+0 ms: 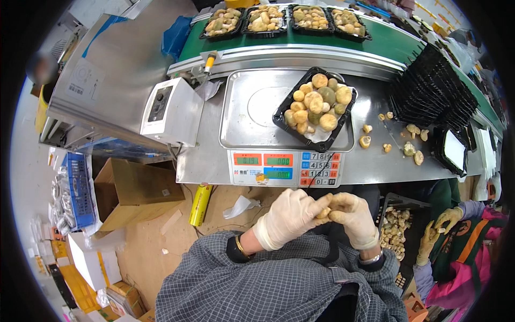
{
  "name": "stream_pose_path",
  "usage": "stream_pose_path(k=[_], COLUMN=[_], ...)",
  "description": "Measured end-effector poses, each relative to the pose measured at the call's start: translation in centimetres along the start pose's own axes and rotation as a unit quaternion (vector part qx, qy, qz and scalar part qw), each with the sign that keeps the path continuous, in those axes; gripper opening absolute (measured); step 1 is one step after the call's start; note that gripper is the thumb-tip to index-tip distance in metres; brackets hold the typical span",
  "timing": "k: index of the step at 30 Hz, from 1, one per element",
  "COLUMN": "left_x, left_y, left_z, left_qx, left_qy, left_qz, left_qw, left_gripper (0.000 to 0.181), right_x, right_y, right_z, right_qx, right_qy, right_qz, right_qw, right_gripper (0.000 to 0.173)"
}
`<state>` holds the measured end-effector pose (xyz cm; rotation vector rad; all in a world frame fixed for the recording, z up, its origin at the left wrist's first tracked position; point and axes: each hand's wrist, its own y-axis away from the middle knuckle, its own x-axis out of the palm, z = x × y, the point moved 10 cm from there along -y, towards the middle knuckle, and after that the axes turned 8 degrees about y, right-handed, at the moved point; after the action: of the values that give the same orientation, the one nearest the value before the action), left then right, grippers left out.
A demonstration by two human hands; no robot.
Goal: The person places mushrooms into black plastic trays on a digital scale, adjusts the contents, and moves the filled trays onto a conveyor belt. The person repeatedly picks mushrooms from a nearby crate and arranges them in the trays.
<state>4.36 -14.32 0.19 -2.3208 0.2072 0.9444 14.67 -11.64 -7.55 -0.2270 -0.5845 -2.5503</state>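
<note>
My left hand (290, 216), in a pale glove, has its fingers closed on a small mushroom (323, 213) in front of my body. Close against it is my right hand (354, 217), gloved too, its thumb and fingertips curled at the mushroom's right side; whether they grip it I cannot tell. Beyond the hands, a black plastic tray (281, 120) full of round mushrooms (314, 101) sits tilted on the right part of the steel pan (235, 137) of a digital scale (285, 168). Several loose mushrooms (365, 141) lie on the steel table to the right.
Four filled trays (265, 34) stand on the green conveyor belt (382, 46). Stacked black trays (434, 88) rise at the right, near white paper sheets (454, 149). A black crate of mushrooms (396, 231) is low at right, beside a gloved co-worker (462, 249). A white control box (173, 112) stands left.
</note>
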Motion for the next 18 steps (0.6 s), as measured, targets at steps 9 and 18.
stream_pose_path(k=[9, 18], left_x=[1.2, 1.2], left_y=[1.0, 0.6], left_z=[-0.7, 1.0], left_qx=[0.016, -0.070], left_qy=[0.010, -0.054], left_qz=[0.020, 0.069], left_qw=[1.000, 0.994], left_gripper=[0.055, 0.037], right_x=[-0.5, 0.1], right_y=[0.9, 0.7], right_z=[-0.3, 0.8], right_qx=[-0.111, -0.155], right_qy=[-0.030, -0.002], right_qz=[-0.071, -0.173], right_qw=[0.991, 0.973], right_gripper=[0.017, 0.011])
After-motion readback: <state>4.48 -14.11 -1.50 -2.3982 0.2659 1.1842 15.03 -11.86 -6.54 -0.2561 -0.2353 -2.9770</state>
